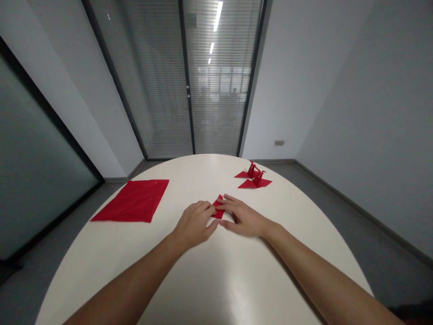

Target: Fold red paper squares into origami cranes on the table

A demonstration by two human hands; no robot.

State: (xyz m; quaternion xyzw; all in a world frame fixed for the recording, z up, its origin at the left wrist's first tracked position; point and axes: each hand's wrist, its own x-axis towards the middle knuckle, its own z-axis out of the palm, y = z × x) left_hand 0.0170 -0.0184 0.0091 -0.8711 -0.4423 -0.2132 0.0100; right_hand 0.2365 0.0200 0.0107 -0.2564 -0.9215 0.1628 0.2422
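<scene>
A small piece of folded red paper point(219, 212) lies on the white table between my two hands, its pointed tip away from me. My left hand point(196, 222) holds its left side with bent fingers, the thumb near the lower edge. From the right, my right hand point(245, 217) rests over the paper with fingers stretched across it and the thumb apart below. Fingers of both hands hide parts of the folds. Farther back on the right stand two red paper cranes, a nearer crane point(257, 181) and a farther crane point(252, 171), partly overlapping.
A large red paper sheet point(133, 201) lies flat on the left of the round white table point(189, 289). Beyond the table's curved far edge are glass panels with blinds point(162, 99), a pale wall point(297, 90) and a grey floor point(348, 212).
</scene>
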